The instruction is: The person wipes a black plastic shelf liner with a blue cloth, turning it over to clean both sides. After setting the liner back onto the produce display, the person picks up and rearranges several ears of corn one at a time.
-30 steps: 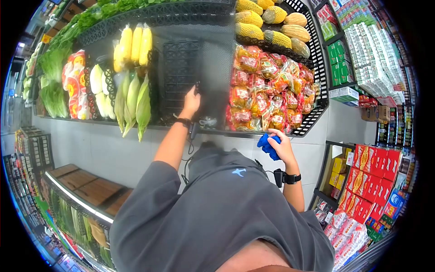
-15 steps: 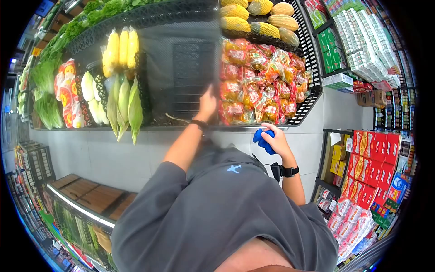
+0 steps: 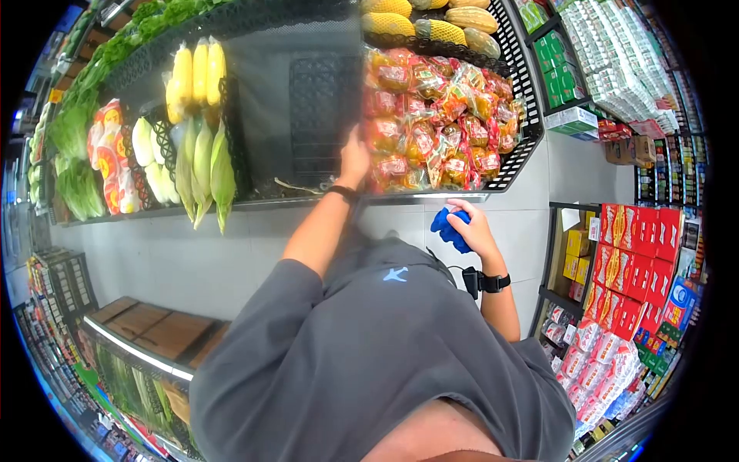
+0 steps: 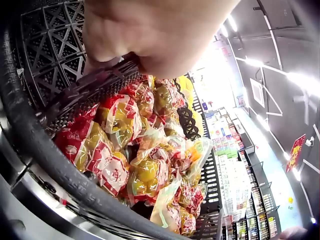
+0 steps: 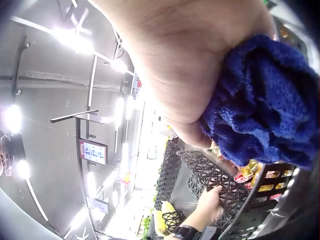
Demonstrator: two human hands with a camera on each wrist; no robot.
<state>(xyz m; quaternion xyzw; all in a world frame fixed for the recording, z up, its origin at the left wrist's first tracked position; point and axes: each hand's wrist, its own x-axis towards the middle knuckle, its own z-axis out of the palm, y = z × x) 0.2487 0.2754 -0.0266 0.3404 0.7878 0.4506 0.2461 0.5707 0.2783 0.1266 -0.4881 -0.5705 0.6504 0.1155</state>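
Fingers of my left hand (image 3: 354, 160) curl round the top edge of a black lattice divider, beside the bagged fruit (image 3: 419, 142) in the head view. The left wrist view shows that hand (image 4: 150, 35) close up, gripping the divider (image 4: 95, 85) just above the red-and-clear bags (image 4: 147, 175). My right hand (image 3: 479, 231) holds a crumpled blue cloth (image 3: 450, 230) in front of the display's near edge. In the right wrist view the cloth (image 5: 265, 105) hides most of the fingers of that hand (image 5: 175, 60).
Left of the divider lie a black crate panel (image 3: 314, 108), a dry stalk (image 3: 296, 187), husked corn (image 3: 202, 165), packed yellow corn (image 3: 200, 73) and leafy greens (image 3: 73, 162). Netted melons (image 3: 439, 31) sit behind the bags. Boxed goods (image 3: 631, 266) stand at the right.
My left hand has moved right across the display to the edge of the bagged fruit. The dry stalk has come into view. My right hand still holds the cloth near the same place.
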